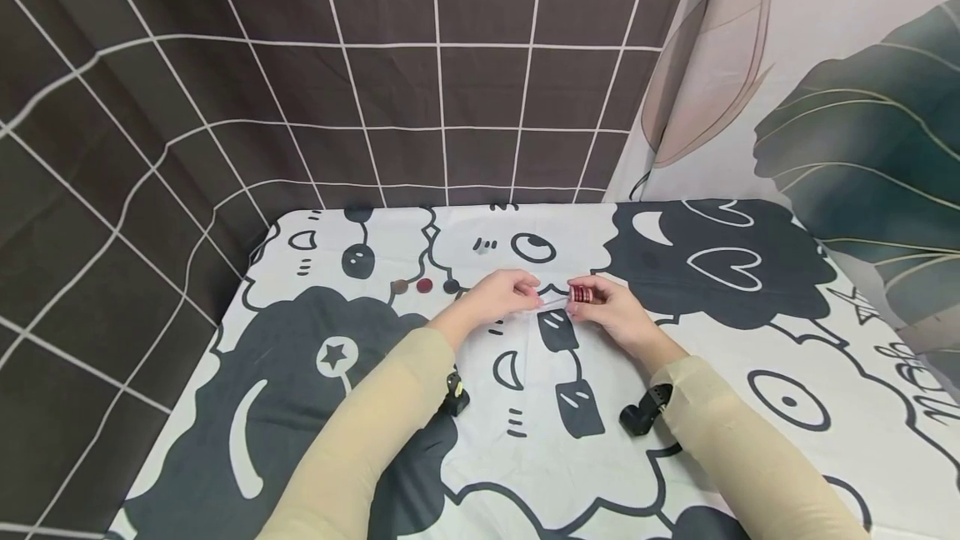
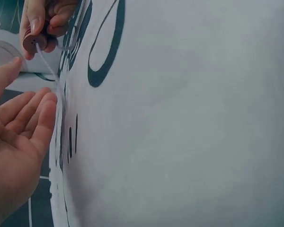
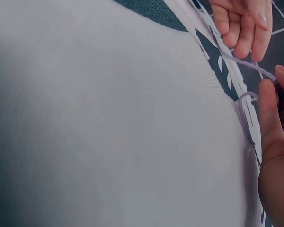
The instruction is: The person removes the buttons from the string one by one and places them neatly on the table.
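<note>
My right hand [image 1: 618, 311] grips a short stack of red and dark buttons [image 1: 581, 294] between thumb and fingers. In the left wrist view, the end button [image 2: 34, 42] shows small holes, and a pale lilac string [image 2: 48, 65] comes out of its face. Across from it is my left hand [image 1: 501, 294], its fingers loosely bent and the thumb apart from them. The string passes by the left fingertips [image 2: 49, 98]. In the right wrist view a loop of the string [image 3: 243, 106] hangs beside the right hand, whose stack is largely hidden there.
Left of the hands, a brown button [image 1: 400, 287], a red button [image 1: 424, 285] and a dark button [image 1: 451, 286] lie in a row on the patterned cloth [image 1: 555, 465]. A dark gridded curtain [image 1: 390, 86] stands behind, with a leaf-print curtain [image 1: 862, 132] at right.
</note>
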Demonstrator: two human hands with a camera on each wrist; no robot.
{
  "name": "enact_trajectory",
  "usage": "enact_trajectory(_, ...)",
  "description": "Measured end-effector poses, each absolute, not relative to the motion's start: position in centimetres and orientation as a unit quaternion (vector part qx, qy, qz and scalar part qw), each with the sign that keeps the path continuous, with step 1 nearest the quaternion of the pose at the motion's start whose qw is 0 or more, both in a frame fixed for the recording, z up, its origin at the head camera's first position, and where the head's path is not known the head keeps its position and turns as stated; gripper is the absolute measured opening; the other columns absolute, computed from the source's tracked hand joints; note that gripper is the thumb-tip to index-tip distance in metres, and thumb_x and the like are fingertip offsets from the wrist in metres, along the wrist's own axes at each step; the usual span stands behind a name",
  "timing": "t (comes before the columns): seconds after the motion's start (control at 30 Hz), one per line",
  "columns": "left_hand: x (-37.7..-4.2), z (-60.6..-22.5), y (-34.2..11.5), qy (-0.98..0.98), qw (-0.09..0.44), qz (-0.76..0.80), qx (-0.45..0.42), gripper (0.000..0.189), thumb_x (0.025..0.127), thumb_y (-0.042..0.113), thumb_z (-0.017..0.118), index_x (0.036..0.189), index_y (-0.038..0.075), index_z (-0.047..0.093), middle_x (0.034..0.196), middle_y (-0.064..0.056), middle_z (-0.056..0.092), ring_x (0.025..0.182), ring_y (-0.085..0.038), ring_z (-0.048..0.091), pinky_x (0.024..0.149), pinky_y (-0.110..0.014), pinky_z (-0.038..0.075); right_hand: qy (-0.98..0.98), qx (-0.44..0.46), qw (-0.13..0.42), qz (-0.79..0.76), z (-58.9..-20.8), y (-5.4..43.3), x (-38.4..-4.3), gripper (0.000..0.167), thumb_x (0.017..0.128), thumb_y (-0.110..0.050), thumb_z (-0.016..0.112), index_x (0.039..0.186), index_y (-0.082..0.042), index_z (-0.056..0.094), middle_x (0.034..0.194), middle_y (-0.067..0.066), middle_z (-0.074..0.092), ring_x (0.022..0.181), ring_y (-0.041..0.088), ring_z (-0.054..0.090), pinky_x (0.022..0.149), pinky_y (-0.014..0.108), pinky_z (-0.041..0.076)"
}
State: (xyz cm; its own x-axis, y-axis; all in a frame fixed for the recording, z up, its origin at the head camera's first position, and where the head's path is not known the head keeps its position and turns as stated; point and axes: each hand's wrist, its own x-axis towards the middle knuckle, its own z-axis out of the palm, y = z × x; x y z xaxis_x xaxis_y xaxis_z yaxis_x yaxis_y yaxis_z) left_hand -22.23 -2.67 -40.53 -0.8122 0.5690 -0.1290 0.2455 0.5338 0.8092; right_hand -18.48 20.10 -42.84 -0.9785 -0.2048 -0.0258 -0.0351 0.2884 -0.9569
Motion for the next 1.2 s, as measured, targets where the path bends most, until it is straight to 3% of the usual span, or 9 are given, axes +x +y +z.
enact_trajectory(0.17,-22.2,-40.8,-2.2,0.85,0.205,0.418,0.247,0.046,0.088,0.029,0.065,0.127,0.005,0.056,0.107,-0.002,0.065,0.096,-0.011,0.059,0.081,-0.022,0.046,0.778,-0.083,0.071,-0.619,-43.2,20.1,-18.5,0.049,0.078,-0.002,0.073,0.121,0.005,0.05,0.098,0.01,0.056,0.077,0.01,0.061,0.068,0.022,0.052)
enact_trajectory(0.43,-22.0,-41.1,-1.4,0.842,0.202,0.439,0.239,0.042,0.089,0.026,0.063,0.124,0.005,0.058,0.108,-0.006,0.065,0.087,-0.011,0.061,0.075,-0.022,0.048,0.771,-0.096,0.069,-0.626,-43.3,19.9,-18.5,0.043,0.078,0.0,0.071,0.116,0.007,0.052,0.096,0.006,0.056,0.077,0.008,0.06,0.068,0.022,0.052)
enact_trajectory(0.63,-21.5,-41.1,-0.8,0.842,0.193,0.447,0.233,0.04,0.089,0.027,0.064,0.122,0.005,0.06,0.107,-0.006,0.065,0.093,-0.012,0.06,0.08,-0.022,0.047,0.777,-0.109,0.061,-0.616,-43.4,19.7,-18.4,0.041,0.077,0.001,0.072,0.113,0.008,0.053,0.095,0.006,0.056,0.076,0.007,0.058,0.065,0.019,0.049)
enact_trajectory(0.87,-21.5,-41.6,-0.1,0.843,0.191,0.439,0.244,0.043,0.089,0.031,0.064,0.124,0.006,0.059,0.108,-0.005,0.065,0.099,-0.013,0.06,0.085,-0.024,0.046,0.765,-0.107,0.084,-0.629,-42.8,19.2,-18.1,0.042,0.077,0.006,0.069,0.115,0.01,0.051,0.096,0.009,0.057,0.078,0.008,0.059,0.067,0.019,0.048)
enact_trajectory(1.2,-21.5,-41.8,0.3,0.835,0.192,0.458,0.239,0.04,0.089,0.031,0.064,0.12,0.006,0.061,0.103,-0.001,0.067,0.093,-0.008,0.06,0.083,-0.021,0.045,0.752,-0.108,0.091,-0.643,-43.2,19.2,-18.3,0.042,0.078,0.007,0.067,0.116,0.013,0.049,0.096,0.007,0.058,0.083,0.008,0.061,0.072,0.02,0.05)
